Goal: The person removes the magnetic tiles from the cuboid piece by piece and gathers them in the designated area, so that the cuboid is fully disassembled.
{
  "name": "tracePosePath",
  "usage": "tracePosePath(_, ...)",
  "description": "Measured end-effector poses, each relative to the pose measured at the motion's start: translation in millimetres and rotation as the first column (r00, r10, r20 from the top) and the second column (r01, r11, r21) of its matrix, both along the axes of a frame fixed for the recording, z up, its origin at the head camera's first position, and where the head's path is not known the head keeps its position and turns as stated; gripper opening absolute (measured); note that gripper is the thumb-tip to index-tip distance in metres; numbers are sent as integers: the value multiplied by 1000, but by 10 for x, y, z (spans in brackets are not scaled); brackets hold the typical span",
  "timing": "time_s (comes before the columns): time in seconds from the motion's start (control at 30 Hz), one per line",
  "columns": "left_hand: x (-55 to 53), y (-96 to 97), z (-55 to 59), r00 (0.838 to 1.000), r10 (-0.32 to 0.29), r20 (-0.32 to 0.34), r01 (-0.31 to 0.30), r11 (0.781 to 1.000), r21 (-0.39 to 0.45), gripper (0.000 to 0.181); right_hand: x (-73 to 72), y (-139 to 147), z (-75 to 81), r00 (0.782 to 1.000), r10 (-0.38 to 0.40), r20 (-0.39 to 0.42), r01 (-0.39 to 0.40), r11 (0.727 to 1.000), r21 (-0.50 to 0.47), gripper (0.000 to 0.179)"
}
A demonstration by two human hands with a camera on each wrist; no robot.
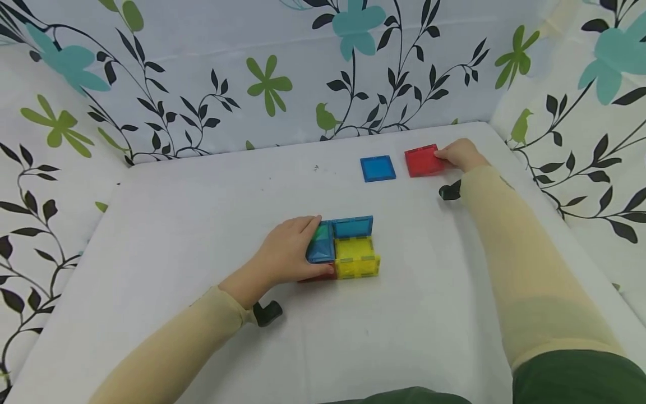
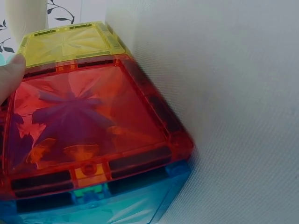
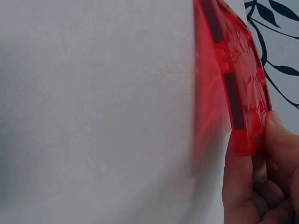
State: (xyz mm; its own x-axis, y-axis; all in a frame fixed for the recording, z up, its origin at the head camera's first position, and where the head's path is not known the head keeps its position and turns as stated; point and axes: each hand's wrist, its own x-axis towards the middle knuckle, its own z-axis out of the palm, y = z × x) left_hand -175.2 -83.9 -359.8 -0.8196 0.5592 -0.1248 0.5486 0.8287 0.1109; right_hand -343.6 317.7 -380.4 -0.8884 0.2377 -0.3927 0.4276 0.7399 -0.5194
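In the head view my left hand (image 1: pixel 284 251) grips a block built from see-through magnetic tiles. Its thumb lies along the front and its fingers are over the far side. The block has a blue tile (image 1: pixel 321 252) on top, and joined on its right are a blue tile (image 1: pixel 352 226) behind and yellow tiles (image 1: pixel 356 268) in front. From the left wrist, a red tile (image 2: pixel 93 112) forms the near face. Farther right, my right hand (image 1: pixel 461 154) pinches a red square tile (image 1: pixel 421 161) by its edge. Seen from the right wrist, that tile (image 3: pixel 245 70) is tilted off the table, thumb on one face.
A loose blue square tile (image 1: pixel 378 168) lies flat on the white table (image 1: pixel 212 202), just left of the red one. A leaf-patterned cloth (image 1: pixel 202 78) hangs behind and along both sides. Dark cameras (image 1: pixel 267 313) are strapped at the wrists.
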Motion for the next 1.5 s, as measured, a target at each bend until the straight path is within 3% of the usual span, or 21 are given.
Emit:
tracePosePath(0.2, 19, 1, 11, 1000, -1, 0, 1, 1000, 4, 100, -21, -14, -52, 1000, 15, -7, -14, 996, 84, 58)
tracePosePath(0.5, 17, -5, 14, 1000, -8, -8, 9, 1000, 11, 99, -47, -64, -71, 995, 70, -66, -57, 981, 188, 37)
tracePosePath(0.87, 5, -11, 6, 1000, -16, -19, 16, 1000, 0, 100, -50, -122, -103, 997, 39, -65, -17, 950, 312, 52)
tracePosePath(1.0, 5, -14, 6, 1000, -21, -18, 21, 1000, -7, 100, -29, -136, -72, 993, 21, -119, 13, 961, 275, 51)
tracePosePath(1.1, 6, -6, 4, 1000, -26, -12, 26, 1000, -4, 100, 113, -241, 40, 983, 43, -178, -10, 983, 184, 48)
tracePosePath(1.23, 5, -1, 2, 999, -31, -15, 31, 1000, 5, 100, 506, -512, 194, 945, 182, -273, -150, 979, 135, 44)
tracePosePath(1.37, -4, -3, -10, 999, -32, -22, 33, 999, 13, 100, 965, -797, 267, 860, 361, -359, -313, 931, 187, 33)
tracePosePath(1.5, -14, -7, -25, 1000, -24, -16, 24, 1000, 17, 100, 1327, -1034, 323, 780, 477, -406, -416, 879, 233, 25)
